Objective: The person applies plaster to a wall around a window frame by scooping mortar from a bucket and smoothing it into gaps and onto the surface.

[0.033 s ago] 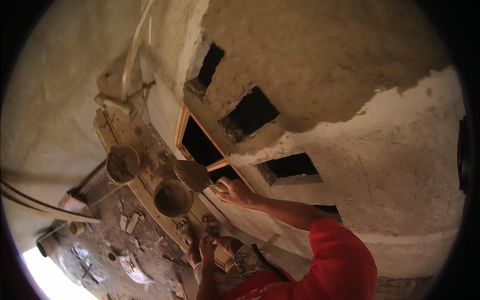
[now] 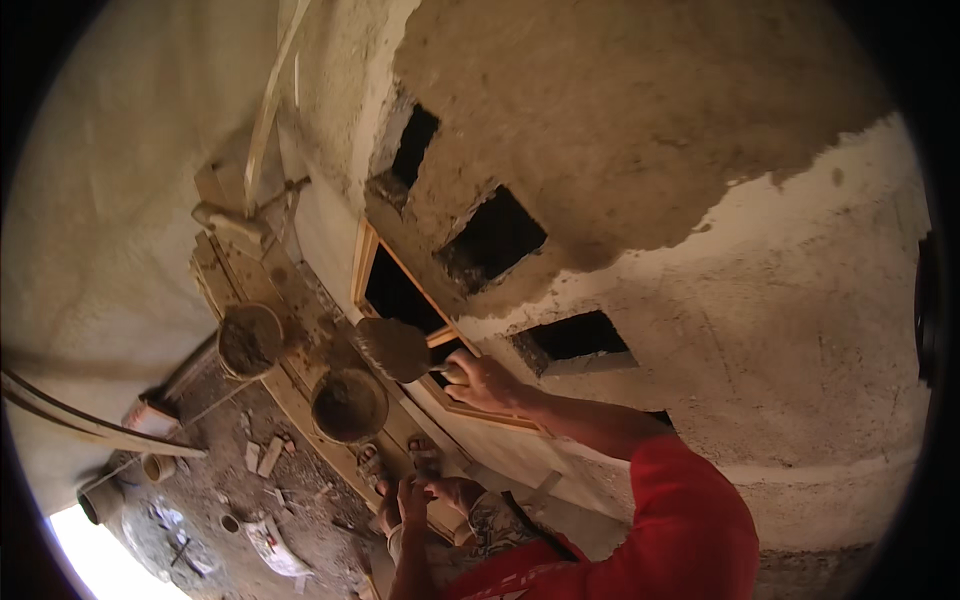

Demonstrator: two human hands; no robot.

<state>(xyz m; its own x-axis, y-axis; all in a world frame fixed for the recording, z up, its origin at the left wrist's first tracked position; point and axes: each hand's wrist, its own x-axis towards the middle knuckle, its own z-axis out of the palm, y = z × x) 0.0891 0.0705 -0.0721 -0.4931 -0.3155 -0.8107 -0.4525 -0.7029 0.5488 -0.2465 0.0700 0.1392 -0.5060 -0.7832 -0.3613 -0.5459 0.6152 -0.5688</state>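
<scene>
My right hand (image 2: 483, 382) is closed round the handle of a mortar trowel (image 2: 395, 349), its broad blade covered with brown mortar. The blade hangs beyond the nearer bucket (image 2: 349, 406), close to the wall's wooden window frame (image 2: 470, 410). A second bucket (image 2: 250, 340) stands farther left on the planks, and both hold mortar. Low down, by my knees, my left hand (image 2: 412, 498) has its fingers curled; whether anything is in them is hidden. The wall (image 2: 640, 130) carries wet brown plaster on its upper part, with paler dry surface (image 2: 760, 330) below.
I stand on a plank scaffold (image 2: 295, 385) with my sandalled feet (image 2: 425, 455) beside the nearer bucket. Dark square openings (image 2: 492, 240) pierce the wall. A wooden block (image 2: 232, 228) lies at the planks' far end. Rubble and a white sack (image 2: 275, 545) lie on the ground below.
My right hand and the trowel have shifted slightly right, and the blade sits a little farther from the nearer bucket. The whole view has tilted a little. The left hand stays by my knees.
</scene>
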